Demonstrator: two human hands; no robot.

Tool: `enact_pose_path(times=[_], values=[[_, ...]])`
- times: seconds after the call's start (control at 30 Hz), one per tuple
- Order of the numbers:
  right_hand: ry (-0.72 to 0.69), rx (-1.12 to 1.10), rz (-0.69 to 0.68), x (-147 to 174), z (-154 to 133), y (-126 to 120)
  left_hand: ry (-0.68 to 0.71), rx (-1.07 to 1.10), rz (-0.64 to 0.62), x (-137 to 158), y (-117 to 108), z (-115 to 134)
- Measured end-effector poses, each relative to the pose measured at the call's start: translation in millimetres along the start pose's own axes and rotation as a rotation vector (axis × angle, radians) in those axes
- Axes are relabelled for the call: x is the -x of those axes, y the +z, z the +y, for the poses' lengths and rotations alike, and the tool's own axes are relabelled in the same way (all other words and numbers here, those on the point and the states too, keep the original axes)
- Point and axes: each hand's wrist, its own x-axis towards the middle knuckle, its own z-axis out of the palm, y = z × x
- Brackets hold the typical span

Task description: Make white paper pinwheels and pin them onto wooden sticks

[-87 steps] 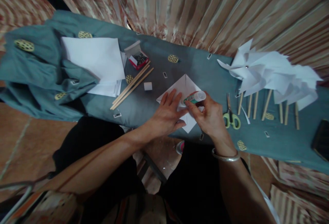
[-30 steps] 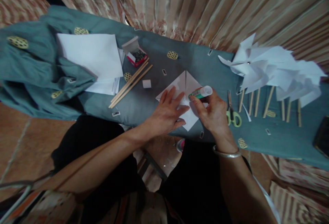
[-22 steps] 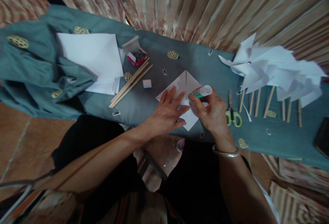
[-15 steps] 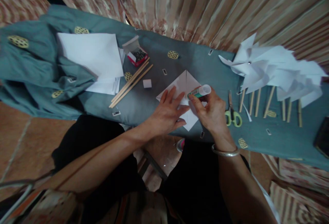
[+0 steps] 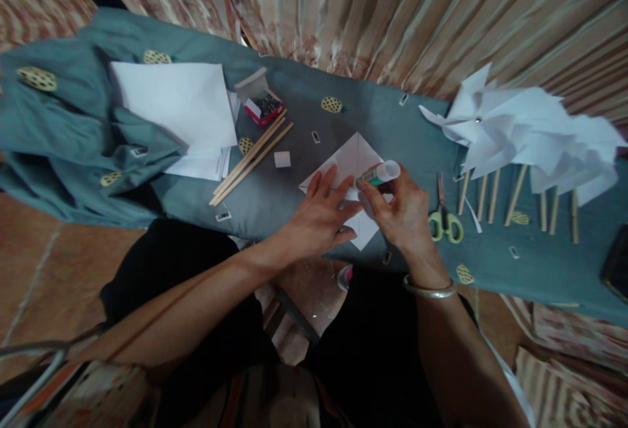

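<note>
Gripping the glue stick between the thumb and fingers of my right hand, I hold it tilted over the folded white paper; my fingers hide its lower end, so I cannot tell whether it touches. My left hand lies flat on that paper, fingers spread, grasping nothing. The paper sits cornerwise before me, creases meeting near its middle.

Beyond my left hand, a small red box stands with its pale lid raised, holding many small dark pieces too tiny to make out. Wooden sticks slant beside it, near a small white piece and a paper stack partly covered by bunched cloth.

All this rests on a grey-green tablecloth printed with yellow pineapples. To my right lie green-handled scissors and overlapping white pinwheels on sticks. A pleated, striped curtain hangs behind; brownish tiled floor shows below.
</note>
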Motion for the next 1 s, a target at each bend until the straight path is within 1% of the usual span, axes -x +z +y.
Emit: enact_pose_path(times=[0.27,0.57,1.0], values=[[0.01,-0.026,-0.021,-1.3,-2.7,-0.4,-0.02,0.005,-0.022,-1.1,-2.8,2.0],[0.007,-0.044,-0.046,-0.5,-3.9,-2.9,-0.01,-0.012,-0.004,-1.4,-0.2,0.6],[0.016,-0.056,-0.088,3.9,-1.5,-8.2,-0.007,-0.004,-0.013,-1.0,-1.0,-0.6]])
